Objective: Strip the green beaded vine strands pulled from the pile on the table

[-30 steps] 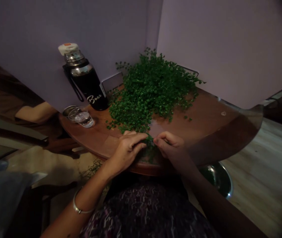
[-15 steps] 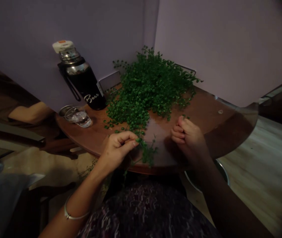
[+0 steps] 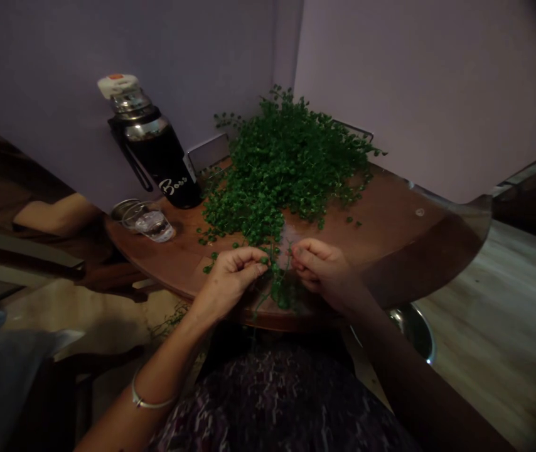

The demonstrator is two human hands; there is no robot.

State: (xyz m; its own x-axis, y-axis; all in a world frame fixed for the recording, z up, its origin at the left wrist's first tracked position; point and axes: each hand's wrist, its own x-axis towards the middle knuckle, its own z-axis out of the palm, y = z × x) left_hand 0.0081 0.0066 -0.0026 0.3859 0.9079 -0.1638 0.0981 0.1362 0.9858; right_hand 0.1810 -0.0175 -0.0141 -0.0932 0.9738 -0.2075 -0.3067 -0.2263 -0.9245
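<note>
My left hand point(image 3: 237, 267) is closed in a pinch on a leafy green sprig point(image 3: 280, 292), whose small round leaves or pods hang down over the table's front edge. Just to the right, my right hand point(image 3: 319, 267) is closed too, thumb and fingertips pinching a thin stem at the side of the same sprig. Beyond both hands rises a big heap of the same greens point(image 3: 291, 157), some of it trailing towards my left hand.
A black flask point(image 3: 162, 157) and a clear glass point(image 3: 154, 226) stand at the left of the round-fronted wooden table point(image 3: 400, 220), against the walls. Little green bits point(image 3: 353, 221) lie right of the heap. Below right is a metal bowl point(image 3: 413, 329); another person's arm point(image 3: 56, 213) is at left.
My right hand has come left and nearer, from the table's right side to the sprig. Small green bits now lie where it was. My left hand has shifted slightly right, still pinching.
</note>
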